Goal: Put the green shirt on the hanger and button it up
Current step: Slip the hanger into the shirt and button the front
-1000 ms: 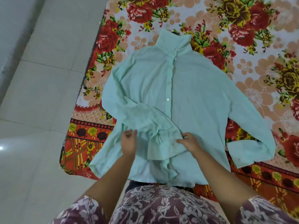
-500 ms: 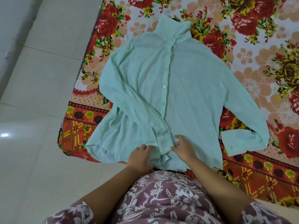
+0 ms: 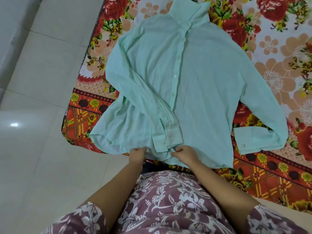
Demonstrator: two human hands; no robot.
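1. Head view, task item: the green shirt (image 3: 202, 81) lies spread flat, front up, on a floral bedsheet (image 3: 278, 48). Its collar (image 3: 187, 10) points away from the person and its hem is nearest the body.
2. Head view, front closure: the front edges lie together down the centre, with small white buttons (image 3: 175, 75) visible along the line.
3. Head view, sleeves: the sleeve on the person's left is folded across the front, and its cuff (image 3: 168, 139) rests just above the hem, beside the centre line. The other sleeve bends back on the right, its cuff (image 3: 249, 141) lying partly on the sheet.
4. Head view, left hand (image 3: 137, 156): at the hem, left of the folded cuff, fingers curled in and holding the fabric edge.
5. Head view, right hand (image 3: 184, 155): at the hem near the centre line, fingers curled narrow and pinching the cloth.
6. Head view, surroundings: pale tiled floor (image 3: 42, 65) lies to the left of the sheet. A maroon patterned garment (image 3: 168, 200) covers the person's body and upper arms.
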